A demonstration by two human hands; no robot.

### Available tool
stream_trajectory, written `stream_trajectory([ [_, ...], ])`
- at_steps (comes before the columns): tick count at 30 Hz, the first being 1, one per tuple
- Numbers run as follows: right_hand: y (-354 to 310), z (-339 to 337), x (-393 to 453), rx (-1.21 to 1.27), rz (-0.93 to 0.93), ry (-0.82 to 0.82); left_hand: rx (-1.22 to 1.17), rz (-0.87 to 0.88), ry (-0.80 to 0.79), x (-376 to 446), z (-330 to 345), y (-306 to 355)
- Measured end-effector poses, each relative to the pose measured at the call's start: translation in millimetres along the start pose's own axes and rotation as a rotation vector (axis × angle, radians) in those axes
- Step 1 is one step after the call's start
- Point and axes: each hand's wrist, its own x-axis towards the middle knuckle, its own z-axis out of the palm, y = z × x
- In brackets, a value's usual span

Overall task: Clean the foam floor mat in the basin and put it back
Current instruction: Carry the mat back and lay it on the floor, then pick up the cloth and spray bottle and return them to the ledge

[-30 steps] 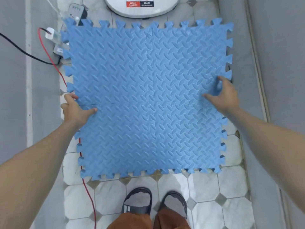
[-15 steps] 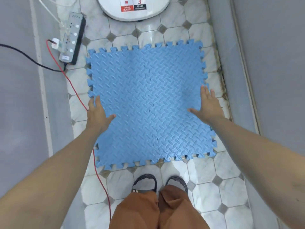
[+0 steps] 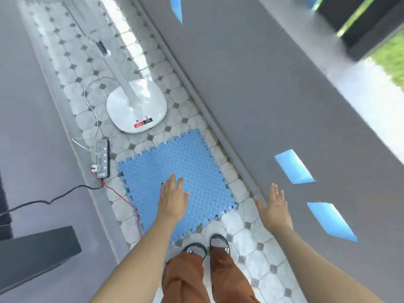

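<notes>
Step in hand: the putting-back appears done; the foam mat (image 3: 179, 184) lies flat on the tiled floor (image 3: 247, 226), and neither hand grips it.
Mat's place: just in front of the person's sandalled feet (image 3: 206, 246), its near corner close to the toes; its far corner points toward the white fan base (image 3: 136, 106), a row of tiles between them.
Left of the mat: a power strip (image 3: 102, 158) lies near the mat's left corner but apart from it; a red cable (image 3: 119, 193) runs from the strip along the mat's left edge, close beside it.
Right of the mat: a grey ledge (image 3: 284, 106) rises just beyond a narrow band of tiles.
Left hand (image 3: 173, 199): open, fingers straight and together, palm down over the mat's near half; whether it touches the foam I cannot tell.
Right hand (image 3: 274, 207): open, fingers spread, off the mat's right side, over the ledge's edge, holding nothing.
Basin: not in view.
Judgement of progress: with the mat seated flat and both hands empty, the task looks at or near its end.
Next move calls for: at most a light press or nudge to square the mat with the tiles, minding the red cable and the strip on its left; otherwise only drawing the hands away.
</notes>
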Motion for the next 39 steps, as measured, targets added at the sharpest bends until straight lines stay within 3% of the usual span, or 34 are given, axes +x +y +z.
stream_trajectory([
  [8,84.5,-75.5,-184.4,0.109,0.365,0.195,0.276,0.525,-0.087,-62.3,-95.4,155.0],
  [14,127.8,-71.0,-306.8,0.251,0.624,0.347,0.441,0.897,-0.078,-118.4,-100.8,247.0],
  [20,157.6,-17.0,-424.4,0.538,0.940,0.510,0.660,1.284,-0.137,-207.5,-38.4,311.5],
  [26,171.0,78.1,-557.2,0.804,1.332,0.529,0.863,1.588,-0.329,-336.4,55.7,342.4],
  [32,146.0,179.4,-651.2,1.102,1.629,0.565,0.980,1.789,-0.564,-467.7,135.2,320.0],
  [39,136.1,277.8,-668.6,1.435,1.829,0.649,1.225,1.919,-0.652,-536.9,225.3,267.9],
])
